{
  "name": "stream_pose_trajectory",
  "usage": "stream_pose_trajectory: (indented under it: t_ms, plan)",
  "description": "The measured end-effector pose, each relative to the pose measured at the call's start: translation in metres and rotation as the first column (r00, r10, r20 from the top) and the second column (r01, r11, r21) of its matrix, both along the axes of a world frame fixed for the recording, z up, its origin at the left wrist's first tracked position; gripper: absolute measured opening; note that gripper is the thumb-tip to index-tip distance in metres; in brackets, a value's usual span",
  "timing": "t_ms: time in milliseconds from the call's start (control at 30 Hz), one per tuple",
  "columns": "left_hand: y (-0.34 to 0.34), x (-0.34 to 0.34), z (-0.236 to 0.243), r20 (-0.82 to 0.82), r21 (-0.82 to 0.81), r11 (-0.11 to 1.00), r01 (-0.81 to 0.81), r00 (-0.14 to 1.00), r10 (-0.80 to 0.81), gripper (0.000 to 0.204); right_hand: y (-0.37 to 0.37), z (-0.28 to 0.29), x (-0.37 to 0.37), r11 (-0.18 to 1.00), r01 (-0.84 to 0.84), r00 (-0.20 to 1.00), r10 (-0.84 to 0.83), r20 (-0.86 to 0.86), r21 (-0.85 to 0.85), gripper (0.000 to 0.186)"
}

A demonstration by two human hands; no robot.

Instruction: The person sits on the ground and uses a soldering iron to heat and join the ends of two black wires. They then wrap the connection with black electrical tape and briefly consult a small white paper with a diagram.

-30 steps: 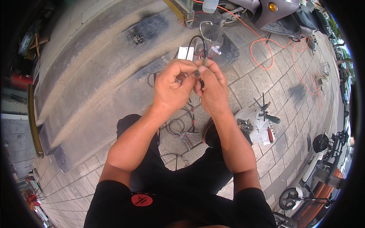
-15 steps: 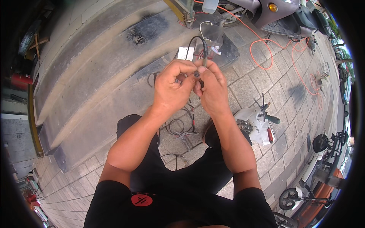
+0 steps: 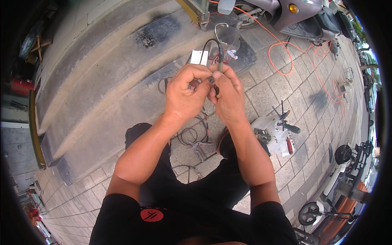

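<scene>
Head view: your right hand has fingers wrapped on the black cable; beside it, your left hand finger-pinches a small dark piece.

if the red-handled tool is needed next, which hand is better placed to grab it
Right, probably: the right hand is nearer the red-handled tool, though it seems to grip the black cable; the left hand is farther away.
</scene>
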State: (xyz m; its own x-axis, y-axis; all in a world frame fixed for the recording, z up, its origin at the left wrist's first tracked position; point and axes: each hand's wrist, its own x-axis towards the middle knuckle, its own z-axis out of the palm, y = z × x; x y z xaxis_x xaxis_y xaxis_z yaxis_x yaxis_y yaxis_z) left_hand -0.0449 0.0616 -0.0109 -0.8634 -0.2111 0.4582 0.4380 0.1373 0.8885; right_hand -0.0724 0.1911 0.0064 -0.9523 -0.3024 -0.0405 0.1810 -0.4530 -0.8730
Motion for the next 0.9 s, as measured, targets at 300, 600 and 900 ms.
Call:
stream_pose_trajectory:
  t_ms: [300, 600, 900]
  plan:
    - [-0.001, 0.001, 0.001, 0.01, 0.018, 1.0, 0.009, 1.0, -0.009, 0.023, -0.001, -0.001, -0.001, 1.0, 0.001, 1.0, -0.001, -0.014, 0.016, 0.018]
    - [-0.002, 0.004, 0.012, -0.001, -0.012, 1.0, 0.012, 1.0, -0.012, 0.024, -0.001, -0.006, -0.002, 1.0, 0.001, 1.0, -0.001, -0.028, 0.0, 0.018]
    - [-0.001, 0.005, 0.015, 0.019, 0.005, 1.0, -0.009, 1.0, 0.009, 0.022, -0.003, -0.002, -0.001, 1.0, 0.015, 1.0, -0.015, -0.007, -0.021, 0.016]
